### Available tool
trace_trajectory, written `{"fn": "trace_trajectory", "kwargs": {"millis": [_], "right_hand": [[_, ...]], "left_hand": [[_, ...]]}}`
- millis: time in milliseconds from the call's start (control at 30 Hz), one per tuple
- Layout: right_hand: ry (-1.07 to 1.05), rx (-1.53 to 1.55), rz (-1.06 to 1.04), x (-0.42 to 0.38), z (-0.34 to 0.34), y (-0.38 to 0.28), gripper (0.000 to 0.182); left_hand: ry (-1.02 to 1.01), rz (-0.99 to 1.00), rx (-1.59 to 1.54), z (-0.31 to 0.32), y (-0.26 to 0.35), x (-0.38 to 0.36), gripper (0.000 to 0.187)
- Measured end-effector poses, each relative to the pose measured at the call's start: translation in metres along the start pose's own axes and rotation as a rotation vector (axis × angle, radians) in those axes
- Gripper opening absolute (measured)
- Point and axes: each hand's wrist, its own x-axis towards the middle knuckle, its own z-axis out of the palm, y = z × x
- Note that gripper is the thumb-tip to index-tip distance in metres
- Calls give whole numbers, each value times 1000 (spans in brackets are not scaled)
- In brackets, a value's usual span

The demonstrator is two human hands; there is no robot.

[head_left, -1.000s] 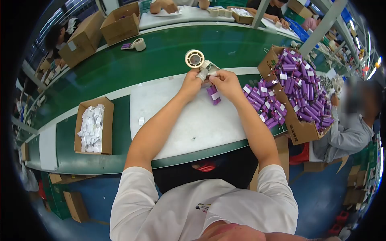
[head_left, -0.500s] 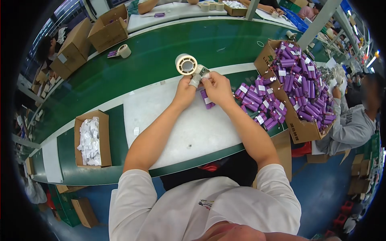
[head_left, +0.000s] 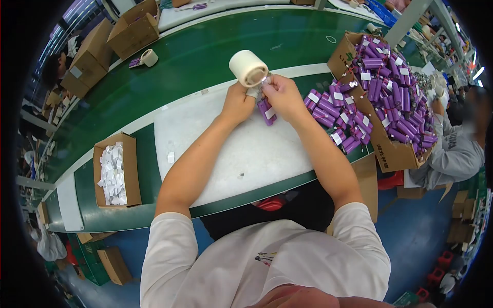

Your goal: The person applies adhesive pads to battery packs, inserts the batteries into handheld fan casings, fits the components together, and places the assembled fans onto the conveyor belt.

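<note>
From where I stand, the tape roll (head_left: 248, 68) is tilted at upper centre, with the left hand (head_left: 240, 105) just below it, fingers curled in; I can't tell what they grip. The right hand (head_left: 282, 96) bends its thumb and fingers close by the roll's rim, its hold too small to make out. Just below and between the hands is a purple pack (head_left: 267, 111), over the white mat (head_left: 246, 164).
</note>
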Motion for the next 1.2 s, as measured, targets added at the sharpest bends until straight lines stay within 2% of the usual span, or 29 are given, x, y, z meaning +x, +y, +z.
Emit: {"fn": "trace_trajectory", "kwargs": {"millis": [100, 167, 200, 267, 333, 400, 433, 500, 533, 567, 667, 867, 967, 1067, 1200], "right_hand": [[-13, -123, -55, -3, -3, -8, 16], [-100, 66, -11, -6, -7, -13, 13], [-143, 134, 22, -6, -11, -13, 12], [-191, 258, 123, -11, -15, -21, 12], [-207, 239, 104, -9, -16, -21, 11], [-288, 200, 74, -4, -18, -21, 14], [-186, 18, -69, -5, -14, -20, 16], [29, -322, -360, -18, 1, -26, 21], [178, -444, -435, -16, 6, -14, 29], [155, -449, -388, -18, 10, -12, 30], [56, -435, -192, -28, 18, -9, 33], [-52, -228, -19, -13, 11, 15, 26], [-49, 29, -58, -11, 16, 19, 17], [-51, -56, -33, -14, 15, 13, 16], [-42, -48, -1, -13, 12, 15, 18]], "left_hand": [[15, 113, 41, -1, 5, 3, 36], [42, 118, 20, -1, 12, 2, 37], [-19, 18, 45, -3, 4, 3, 40], [-64, 3, 68, 0, 5, 1, 39], [-102, -40, 146, -2, 11, 2, 33], [58, -148, -79, 6, 6, 2, 30], [137, -194, -192, 12, 3, 4, 29], [229, -336, -620, 12, 9, 14, 30], [254, -403, -808, 7, 14, 14, 30], [276, -469, -996, 1, 19, 13, 31], [320, -512, -1001, -7, 18, 13, 31], [284, -490, -1000, 2, 11, 9, 29], [230, -441, -953, -5, 13, 9, 28], [137, -379, -824, -6, 7, 8, 30], [175, -483, -852, -8, 20, 6, 32]]}}
